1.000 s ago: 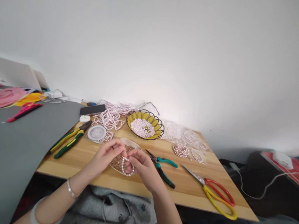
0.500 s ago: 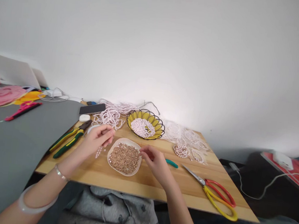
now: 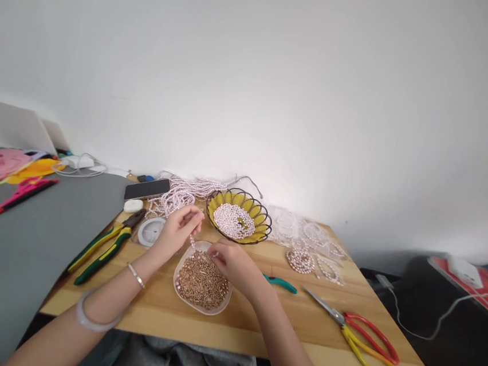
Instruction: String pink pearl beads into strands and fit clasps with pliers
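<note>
My left hand [image 3: 180,228] is closed in a pinch above the back left rim of the white plastic bowl [image 3: 178,293]. A short strand of pale pink beads [image 3: 192,241] hangs from its fingers. The bowl holds many small gold-brown beads [image 3: 204,283]. Over the bowl's back right side, my right hand [image 3: 232,262] is pinched with fingertips pointing down; what it grips is too small to make out. Just behind the hands stands a black wire basket with a yellow lining [image 3: 262,216], holding pink beads [image 3: 232,220].
Green-yellow pliers [image 3: 111,245], a clear spool [image 3: 150,231], a phone [image 3: 147,190] and a white case [image 3: 133,206] lie left. Bead strands [image 3: 192,186] lie behind. To the right are a teal-handled tool [image 3: 282,284], scissors [image 3: 354,332] and bagged bead strands [image 3: 301,260].
My left hand has moved right, bringing the bead strand over the bowl's edge. My right hand has shifted left over the bowl. The view has tilted slightly.
</note>
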The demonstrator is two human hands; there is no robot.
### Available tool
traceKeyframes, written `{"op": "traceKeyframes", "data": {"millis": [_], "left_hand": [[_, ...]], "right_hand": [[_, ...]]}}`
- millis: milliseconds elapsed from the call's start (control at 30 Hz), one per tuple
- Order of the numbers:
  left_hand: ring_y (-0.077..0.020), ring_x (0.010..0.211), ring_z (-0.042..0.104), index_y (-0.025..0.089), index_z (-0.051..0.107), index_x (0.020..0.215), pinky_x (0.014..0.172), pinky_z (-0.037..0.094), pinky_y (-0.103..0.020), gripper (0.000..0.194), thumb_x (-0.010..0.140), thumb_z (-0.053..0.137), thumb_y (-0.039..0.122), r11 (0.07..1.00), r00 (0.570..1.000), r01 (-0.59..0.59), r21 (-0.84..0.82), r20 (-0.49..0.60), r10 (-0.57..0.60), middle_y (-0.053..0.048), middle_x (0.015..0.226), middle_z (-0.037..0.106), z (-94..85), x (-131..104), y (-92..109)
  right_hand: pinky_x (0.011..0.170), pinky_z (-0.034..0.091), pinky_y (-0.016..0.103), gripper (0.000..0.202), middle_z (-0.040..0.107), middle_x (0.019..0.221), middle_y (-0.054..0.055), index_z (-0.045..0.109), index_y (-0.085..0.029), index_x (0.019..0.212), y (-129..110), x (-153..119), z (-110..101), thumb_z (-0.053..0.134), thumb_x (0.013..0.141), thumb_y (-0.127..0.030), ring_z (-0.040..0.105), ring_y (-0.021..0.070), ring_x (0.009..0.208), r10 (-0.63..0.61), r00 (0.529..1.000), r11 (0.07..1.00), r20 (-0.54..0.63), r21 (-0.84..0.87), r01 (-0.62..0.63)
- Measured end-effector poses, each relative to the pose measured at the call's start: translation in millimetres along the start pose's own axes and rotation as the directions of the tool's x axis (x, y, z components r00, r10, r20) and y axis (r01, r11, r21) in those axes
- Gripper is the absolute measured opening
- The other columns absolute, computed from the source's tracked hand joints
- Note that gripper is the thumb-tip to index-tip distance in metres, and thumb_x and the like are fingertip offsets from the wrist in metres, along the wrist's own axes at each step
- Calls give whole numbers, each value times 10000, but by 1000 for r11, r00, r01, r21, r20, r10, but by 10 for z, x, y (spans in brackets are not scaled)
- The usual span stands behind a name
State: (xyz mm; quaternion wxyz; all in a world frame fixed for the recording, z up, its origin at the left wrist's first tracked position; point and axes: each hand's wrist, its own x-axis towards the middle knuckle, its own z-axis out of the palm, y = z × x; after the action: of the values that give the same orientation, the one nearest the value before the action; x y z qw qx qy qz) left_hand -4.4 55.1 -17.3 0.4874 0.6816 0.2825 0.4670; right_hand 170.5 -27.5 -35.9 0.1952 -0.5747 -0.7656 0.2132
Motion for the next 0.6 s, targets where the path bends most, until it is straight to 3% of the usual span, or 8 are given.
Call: {"op": "traceKeyframes", "data": {"millis": [200, 367, 467, 600], "left_hand": [[-102, 523, 506, 187, 575, 841, 505, 402, -202, 271, 945, 576, 436, 1000, 996, -15, 24, -89, 17, 29, 638, 580, 4, -67, -76], [-114, 580, 464, 185, 593, 847, 534, 356, -216, 204, 951, 566, 359, 996, 996, -18, 89, -90, 26, 33, 664, 516, 28, -101, -128], [-113, 570, 422, 185, 588, 872, 534, 326, -223, 178, 965, 536, 328, 995, 999, -9, 103, -52, 15, 43, 654, 464, 43, -123, -145], [-122, 541, 394, 198, 520, 1115, 543, 331, -225, 180, 1004, 433, 310, 997, 1000, -1, 82, 1, 0, 80, 598, 373, 52, -144, -141]], "right_hand": [[873, 578, 438, 287, 644, 1269, 92, 620, -191, 1246, -103, 180, 60, 621, 988, -317, 673, 230, 1038, 2, 995, 997, 97, -73, 5], [873, 578, 437, 289, 644, 1267, 92, 620, -191, 1247, -119, 233, 160, 623, 987, -317, 673, 231, 1038, 14, 996, 998, 93, -59, -9], [870, 579, 434, 282, 646, 1264, 91, 623, -192, 1242, -87, 213, 195, 620, 989, -317, 674, 228, 1033, -11, 998, 1000, 67, 9, 10], [763, 593, 370, 219, 690, 1091, 59, 652, -162, 1134, -56, 141, 168, 636, 979, -316, 690, 184, 876, -110, 994, 975, -14, 194, 110]]}}
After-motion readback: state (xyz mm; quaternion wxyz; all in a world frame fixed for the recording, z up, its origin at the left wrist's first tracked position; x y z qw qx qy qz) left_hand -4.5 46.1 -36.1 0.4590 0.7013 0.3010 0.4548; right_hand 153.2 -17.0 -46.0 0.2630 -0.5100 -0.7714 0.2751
